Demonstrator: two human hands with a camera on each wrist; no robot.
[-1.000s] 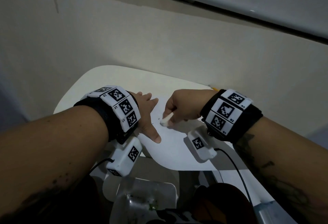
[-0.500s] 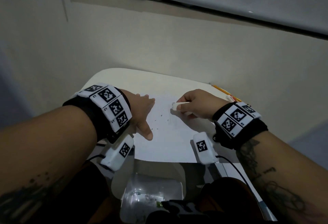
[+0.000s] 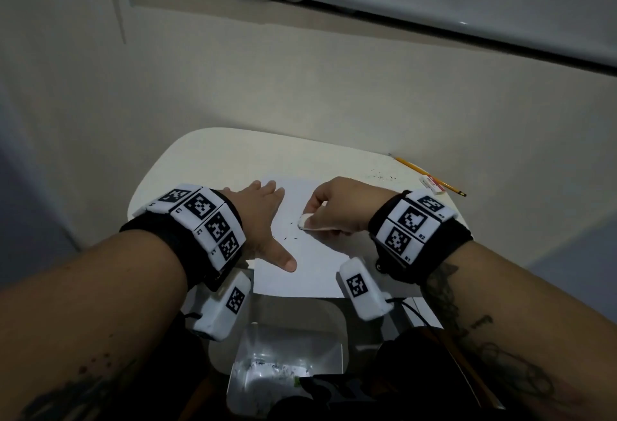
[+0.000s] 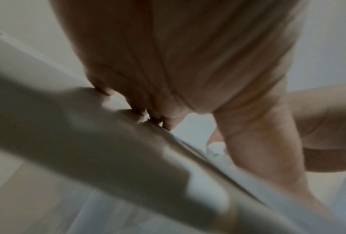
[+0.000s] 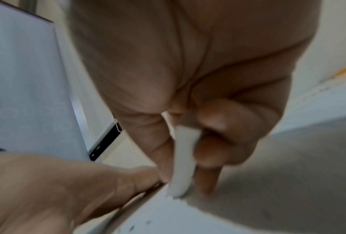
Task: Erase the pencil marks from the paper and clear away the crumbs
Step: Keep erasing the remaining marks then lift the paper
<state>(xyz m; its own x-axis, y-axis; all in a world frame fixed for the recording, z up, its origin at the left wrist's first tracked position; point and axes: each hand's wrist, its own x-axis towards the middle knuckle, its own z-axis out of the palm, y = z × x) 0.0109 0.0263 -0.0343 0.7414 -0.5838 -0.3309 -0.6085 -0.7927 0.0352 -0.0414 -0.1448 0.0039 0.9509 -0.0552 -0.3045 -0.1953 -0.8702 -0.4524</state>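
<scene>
A white sheet of paper (image 3: 310, 273) lies on the small white table (image 3: 213, 150). My left hand (image 3: 267, 217) lies flat on the paper's left edge, fingers straight and thumb spread; the left wrist view shows the same flat hand (image 4: 188, 79). My right hand (image 3: 337, 207) pinches a white eraser (image 3: 303, 221) whose tip touches the paper; the right wrist view shows this eraser (image 5: 183, 161) held between thumb and fingers. Small dark crumbs (image 3: 289, 237) lie on the paper between the two hands. No pencil marks are clearly visible.
A yellow pencil (image 3: 430, 176) and a second wrapped eraser (image 3: 432, 184) lie at the table's far right corner, with more crumbs (image 3: 382, 176) beside them. A clear plastic container (image 3: 287, 370) sits below the table's near edge. A wall stands behind the table.
My right hand has drawn the eraser back down and toward me across the paper after a stroke away. The left hand stays pressed on the paper. The head view has shifted.
</scene>
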